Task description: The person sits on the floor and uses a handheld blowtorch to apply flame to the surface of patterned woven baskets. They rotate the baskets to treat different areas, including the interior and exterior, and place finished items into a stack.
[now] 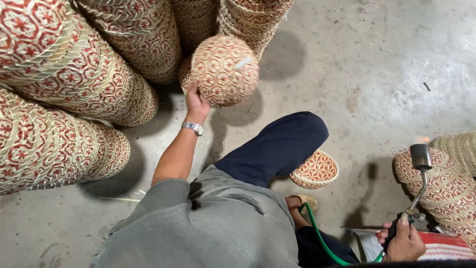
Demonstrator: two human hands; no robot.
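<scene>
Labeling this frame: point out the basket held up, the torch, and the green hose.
basket [224,69], head view, middle of its woven underside
torch [420,156], head view, metal burner head
green hose [317,233], head view, mid-length of the curve

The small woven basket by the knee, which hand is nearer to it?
Right, it seems. The right hand grips a torch handle right of the small basket; the left hand is up at a raised basket.

I am seeing a grey short-sleeved shirt [208,228], dark navy trousers [277,146], and a silver wristwatch [193,128] showing mid-frame.
</scene>
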